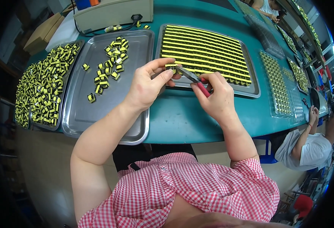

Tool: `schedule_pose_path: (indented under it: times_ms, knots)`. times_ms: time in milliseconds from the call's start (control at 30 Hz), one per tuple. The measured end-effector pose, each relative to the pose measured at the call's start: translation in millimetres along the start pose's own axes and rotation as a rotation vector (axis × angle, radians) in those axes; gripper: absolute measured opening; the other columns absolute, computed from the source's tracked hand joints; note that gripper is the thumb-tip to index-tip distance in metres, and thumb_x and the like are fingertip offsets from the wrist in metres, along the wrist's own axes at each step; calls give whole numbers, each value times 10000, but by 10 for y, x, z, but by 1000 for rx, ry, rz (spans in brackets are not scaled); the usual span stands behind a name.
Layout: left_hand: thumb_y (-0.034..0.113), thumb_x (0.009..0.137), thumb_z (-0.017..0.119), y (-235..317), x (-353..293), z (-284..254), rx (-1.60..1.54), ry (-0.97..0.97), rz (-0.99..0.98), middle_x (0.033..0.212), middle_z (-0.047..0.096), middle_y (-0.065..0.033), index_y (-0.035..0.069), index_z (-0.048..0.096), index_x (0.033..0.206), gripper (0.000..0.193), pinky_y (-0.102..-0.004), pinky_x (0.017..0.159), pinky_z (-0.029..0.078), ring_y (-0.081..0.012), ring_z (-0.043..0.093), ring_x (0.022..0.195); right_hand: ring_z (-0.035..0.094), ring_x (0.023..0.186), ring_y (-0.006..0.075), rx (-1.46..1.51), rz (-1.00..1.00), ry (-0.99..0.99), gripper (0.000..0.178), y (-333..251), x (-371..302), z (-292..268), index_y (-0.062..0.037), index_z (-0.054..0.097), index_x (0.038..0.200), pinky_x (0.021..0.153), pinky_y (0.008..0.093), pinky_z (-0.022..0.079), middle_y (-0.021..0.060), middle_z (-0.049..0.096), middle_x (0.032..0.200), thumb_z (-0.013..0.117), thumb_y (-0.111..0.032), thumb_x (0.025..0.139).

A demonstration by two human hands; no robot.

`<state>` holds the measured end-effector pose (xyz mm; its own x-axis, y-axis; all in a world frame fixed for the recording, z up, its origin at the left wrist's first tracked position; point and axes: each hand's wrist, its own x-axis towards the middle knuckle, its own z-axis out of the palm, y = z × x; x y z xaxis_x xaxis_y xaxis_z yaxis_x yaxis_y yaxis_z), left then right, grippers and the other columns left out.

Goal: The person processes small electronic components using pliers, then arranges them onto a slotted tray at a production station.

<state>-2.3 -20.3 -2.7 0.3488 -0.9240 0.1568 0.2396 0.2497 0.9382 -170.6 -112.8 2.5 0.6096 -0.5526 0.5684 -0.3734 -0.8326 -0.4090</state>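
Note:
My left hand (144, 85) pinches a small yellow-and-black transformer (170, 67) between thumb and fingers. Wrapped round the red handles of a pair of pliers (190, 75) is my right hand (218, 97). The metal jaws of the pliers reach the transformer's side; whether they grip a pin is too small to tell. Both hands are over the near edge of a metal tray (250, 90) filled with straight rows of yellow-and-black transformers (207, 51).
To the left, a metal tray (79, 79) carries loose transformers (112, 62); a heaped tray of more (47, 83) lies beyond it. A beige machine (115, 15) with a black cable stands behind. Plastic trays (275, 83) line the right. Other people (307, 148) sit at the right and far right.

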Motion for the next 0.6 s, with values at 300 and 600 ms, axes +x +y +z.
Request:
schedule_pose_path:
  times_ms: [300, 600]
  knots:
    - [31, 885, 463, -22, 5, -5, -51, -38, -9, 1081, 583, -152, -71, 453, 1181, 314, -258, 699, 486, -184, 597, 889, 549, 568, 185, 12, -3, -3, 202, -11, -5, -22, -17, 581, 813, 510, 281, 447, 81, 552, 712, 713, -120, 699]
    - [43, 895, 460, -31, 7, -9, -84, -39, -44, 1043, 582, -141, -70, 456, 1180, 307, -261, 700, 487, -188, 598, 884, 553, 573, 183, 18, 0, -12, 205, -4, -6, -20, -10, 584, 819, 513, 277, 449, 84, 557, 712, 712, -119, 702]
